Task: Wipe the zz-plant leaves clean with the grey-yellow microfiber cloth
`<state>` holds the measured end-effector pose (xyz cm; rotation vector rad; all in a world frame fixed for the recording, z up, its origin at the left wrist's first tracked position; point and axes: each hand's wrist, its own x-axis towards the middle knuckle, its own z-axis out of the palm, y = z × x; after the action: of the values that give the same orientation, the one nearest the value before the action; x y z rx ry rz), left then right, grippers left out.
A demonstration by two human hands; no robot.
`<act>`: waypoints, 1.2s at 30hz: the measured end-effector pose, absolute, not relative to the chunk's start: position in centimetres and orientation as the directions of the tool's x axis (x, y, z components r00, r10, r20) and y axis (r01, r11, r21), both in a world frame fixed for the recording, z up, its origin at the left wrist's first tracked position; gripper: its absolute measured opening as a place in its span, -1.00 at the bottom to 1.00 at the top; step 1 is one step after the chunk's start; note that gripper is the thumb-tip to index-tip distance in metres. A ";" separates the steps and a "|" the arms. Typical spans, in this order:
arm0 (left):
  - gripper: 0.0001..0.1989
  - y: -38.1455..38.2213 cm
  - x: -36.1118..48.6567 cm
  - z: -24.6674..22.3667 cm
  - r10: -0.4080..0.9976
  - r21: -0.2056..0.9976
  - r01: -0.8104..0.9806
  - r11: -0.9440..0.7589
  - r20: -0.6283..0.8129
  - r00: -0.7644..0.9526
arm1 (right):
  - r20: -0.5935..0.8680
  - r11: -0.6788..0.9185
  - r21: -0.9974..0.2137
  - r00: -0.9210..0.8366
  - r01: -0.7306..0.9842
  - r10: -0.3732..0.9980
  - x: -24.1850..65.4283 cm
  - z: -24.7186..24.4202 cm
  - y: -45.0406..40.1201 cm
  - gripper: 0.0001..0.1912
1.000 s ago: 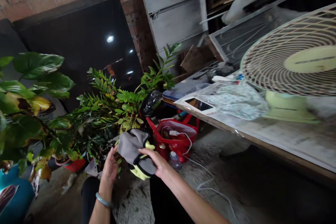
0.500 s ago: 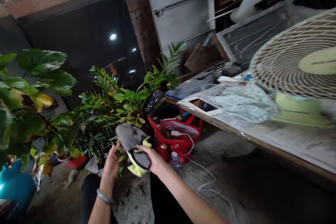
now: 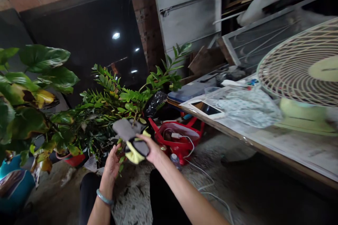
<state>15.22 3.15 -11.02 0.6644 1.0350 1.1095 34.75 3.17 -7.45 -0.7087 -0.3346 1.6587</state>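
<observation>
My right hand point(image 3: 152, 149) grips a soft grey-and-yellow fabric piece point(image 3: 125, 129) with black edging by its near end. The grey part sticks out forward and left, while a pale yellow part hangs below my fingers. Its exact kind is blurred. My left hand point(image 3: 113, 163), with a pale green bangle on the wrist, is held just left of the piece, fingers apart and pointing up, holding nothing. Both hands are above the floor between my knees, in front of the leafy plants. Close beyond my right hand stands a red bag point(image 3: 175, 139) with a white plug and cable.
Potted plants point(image 3: 105, 105) crowd the left and front, one in a red pot point(image 3: 70, 159). To the right, a table point(image 3: 264, 140) carries a white phone point(image 3: 208, 109), a dotted cloth point(image 3: 250, 107) and a fan point(image 3: 298, 66). A small bottle point(image 3: 174, 160) stands by the bag.
The fabric piece has swung a little left and up in my right hand, its grey part lying flatter. My left hand stays nearly where it was. The view has shifted slightly.
</observation>
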 end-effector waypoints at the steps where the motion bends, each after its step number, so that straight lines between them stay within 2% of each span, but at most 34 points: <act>1: -0.51 3.2 15.2 -11.3 0.940 0.855 -0.398 0.333 -0.334 0.069 | -0.361 -0.336 -0.569 -0.139 -0.750 0.922 33.8 -8.6 1.8 -0.85; 3: -0.45 3.1 15.1 -11.7 0.946 0.858 -0.414 0.305 -0.321 0.032 | -0.430 -0.410 -0.542 -0.177 -0.734 0.885 33.0 -11.0 -1.1 -0.84; 5: -0.41 2.5 14.7 -12.0 0.965 0.880 -0.417 0.226 -0.261 -0.028 | -0.430 -0.400 -0.513 -0.176 -0.760 0.886 33.4 -12.7 -3.5 -0.81; 8: -0.42 0.7 13.4 -11.6 0.970 0.941 -0.329 0.080 -0.149 -0.192 | -0.432 -0.382 -0.488 -0.163 -0.785 0.887 34.9 -13.5 -5.4 -0.74; 10: -0.45 -0.9 12.4 -11.0 0.946 0.965 -0.261 0.035 -0.116 -0.302 | -0.439 -0.365 -0.521 -0.125 -0.772 0.890 35.4 -13.2 -5.9 -0.68; 12: -0.48 -2.7 12.1 -10.2 0.932 0.974 -0.226 0.033 -0.111 -0.345 | -0.413 -0.313 -0.613 -0.043 -0.726 0.910 35.3 -12.6 -6.1 -0.63; 15: -0.47 -5.1 13.2 -9.3 0.954 0.972 -0.231 0.050 -0.116 -0.278 | -0.288 -0.163 -0.828 0.156 -0.537 0.945 34.3 -11.4 -6.4 -0.55; 17: -0.41 -6.6 14.8 -8.9 0.975 0.947 -0.305 0.103 -0.156 -0.156 | -0.208 -0.091 -0.916 0.268 -0.391 0.941 33.4 -10.3 -6.6 -0.48; 20: -0.37 -8.3 17.1 -8.5 0.950 0.828 -0.466 0.312 -0.282 0.134 | -0.106 -0.028 -0.962 0.278 -0.272 0.955 32.2 -8.7 -7.2 -0.44; 22: -0.44 -9.1 18.1 -8.1 0.904 0.722 -0.544 0.428 -0.349 0.247 | -0.038 0.012 -0.974 0.218 -0.227 0.975 31.6 -7.9 -7.7 -0.45; 27: -0.86 -9.6 18.6 -6.7 0.849 0.548 -0.704 0.451 -0.508 0.147 | -0.048 -0.015 -0.980 0.162 -0.197 0.986 30.9 -7.5 -9.2 -0.45; 30: -0.90 -9.7 18.7 -6.5 0.833 0.515 -0.736 0.438 -0.541 0.117 | -0.059 -0.032 -0.979 0.134 -0.200 0.989 31.0 -8.1 -10.1 -0.48; 33: -0.96 -9.8 18.7 -6.8 0.850 0.545 -0.715 0.438 -0.510 0.131 | -0.055 -0.029 -0.978 0.124 -0.208 0.991 31.0 -8.6 -10.4 -0.48; 36: -0.87 -9.9 18.4 -7.0 0.878 0.602 -0.678 0.423 -0.458 0.141 | -0.010 0.022 -0.972 0.135 -0.234 0.991 30.5 -8.8 -10.1 -0.56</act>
<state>18.40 -9.85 -7.04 0.2764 0.8671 1.1437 30.54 -10.13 -8.78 -1.0903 -0.9397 1.2081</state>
